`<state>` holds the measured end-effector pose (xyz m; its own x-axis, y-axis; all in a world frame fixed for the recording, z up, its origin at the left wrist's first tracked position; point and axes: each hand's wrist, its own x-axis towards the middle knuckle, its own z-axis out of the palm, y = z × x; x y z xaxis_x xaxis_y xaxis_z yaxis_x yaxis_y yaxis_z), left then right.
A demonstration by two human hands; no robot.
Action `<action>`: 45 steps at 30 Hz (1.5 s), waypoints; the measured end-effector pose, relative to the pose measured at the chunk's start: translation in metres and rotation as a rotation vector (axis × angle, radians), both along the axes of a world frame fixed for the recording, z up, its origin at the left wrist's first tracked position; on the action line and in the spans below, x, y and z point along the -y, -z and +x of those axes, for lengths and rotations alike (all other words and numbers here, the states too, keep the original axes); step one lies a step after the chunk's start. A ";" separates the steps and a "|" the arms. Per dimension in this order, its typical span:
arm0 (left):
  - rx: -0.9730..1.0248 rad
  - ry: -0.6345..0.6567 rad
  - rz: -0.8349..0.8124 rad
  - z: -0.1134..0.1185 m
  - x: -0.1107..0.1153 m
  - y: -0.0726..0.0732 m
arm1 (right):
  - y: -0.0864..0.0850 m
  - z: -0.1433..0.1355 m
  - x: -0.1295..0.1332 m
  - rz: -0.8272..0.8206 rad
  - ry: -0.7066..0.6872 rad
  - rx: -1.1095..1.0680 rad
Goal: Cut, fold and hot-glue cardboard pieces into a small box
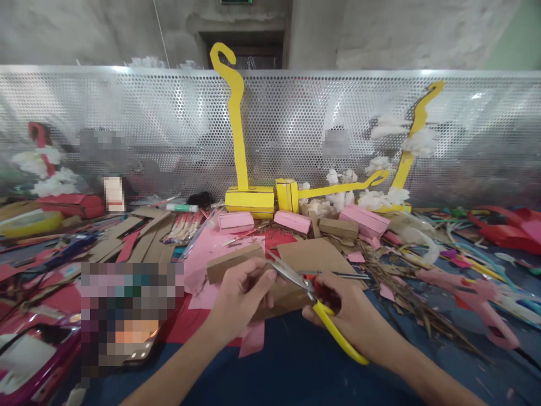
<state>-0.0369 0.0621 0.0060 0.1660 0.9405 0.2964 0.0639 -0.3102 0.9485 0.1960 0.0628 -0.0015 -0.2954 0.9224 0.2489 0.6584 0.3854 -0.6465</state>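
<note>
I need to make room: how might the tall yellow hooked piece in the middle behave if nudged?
The tall yellow hooked piece could tip, its long neck rising from a low box base. It looks like folded card, so it is probably light. The narrow, flat neck may bend or crease.

The scissors (333,330) had yellow and red on the handles and silver-grey blades. The tabletop (296,372) was dark blue, the glue gun (469,290) pink, the marker (181,208) white and green, the tall hook shape (237,129) plain yellow.
</note>
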 end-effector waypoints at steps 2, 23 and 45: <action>0.032 -0.071 -0.003 -0.002 -0.003 0.002 | 0.006 0.006 -0.008 0.073 0.063 -0.001; -0.699 -0.017 0.629 0.010 0.015 0.010 | -0.001 0.000 0.008 0.367 -0.301 -0.085; -0.599 0.020 0.659 0.009 0.020 0.003 | 0.006 -0.004 0.009 0.571 -0.359 -0.211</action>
